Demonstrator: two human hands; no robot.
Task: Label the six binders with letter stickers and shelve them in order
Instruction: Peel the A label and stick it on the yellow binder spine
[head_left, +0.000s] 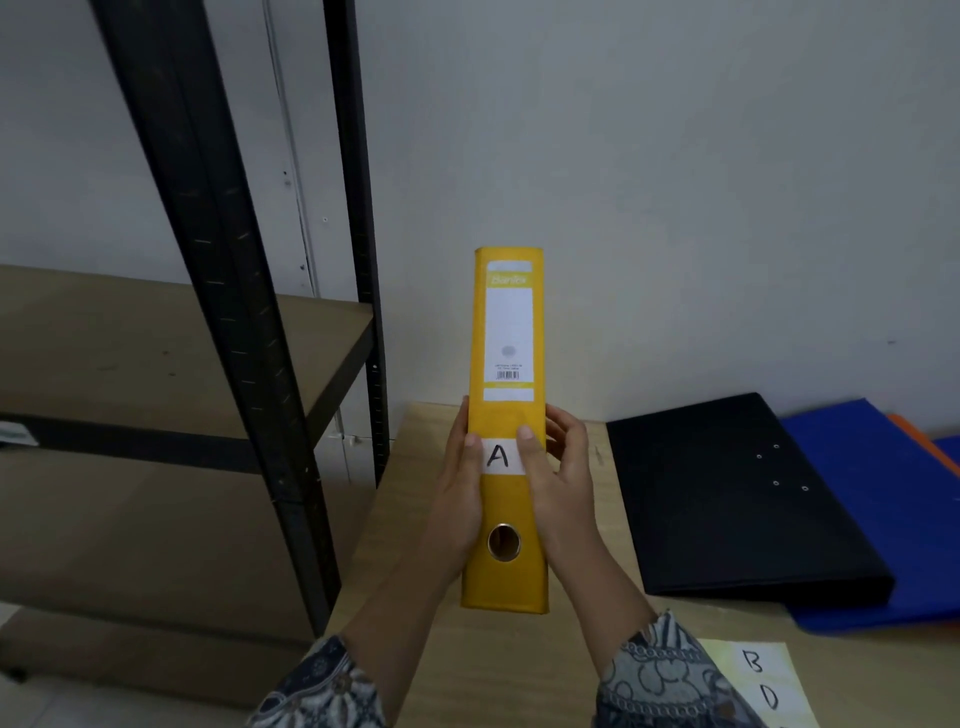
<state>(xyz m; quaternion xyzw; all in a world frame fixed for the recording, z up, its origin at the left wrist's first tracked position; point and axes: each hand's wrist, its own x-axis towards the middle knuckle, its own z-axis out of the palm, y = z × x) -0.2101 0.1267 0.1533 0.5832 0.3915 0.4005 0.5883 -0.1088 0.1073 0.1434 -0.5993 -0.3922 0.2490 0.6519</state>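
Sticker (498, 457) on yellow binder (506, 332) reads "A"

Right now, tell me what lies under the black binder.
The black binder lies on a blue binder, whose edges stick out right and front. Anything else beneath is covered.

An office filing corner. A black metal shelving rack (228, 291) stands by a plain white wall (675, 182), beside a wooden desk (467, 670) bearing lever-arch binders (727, 499).
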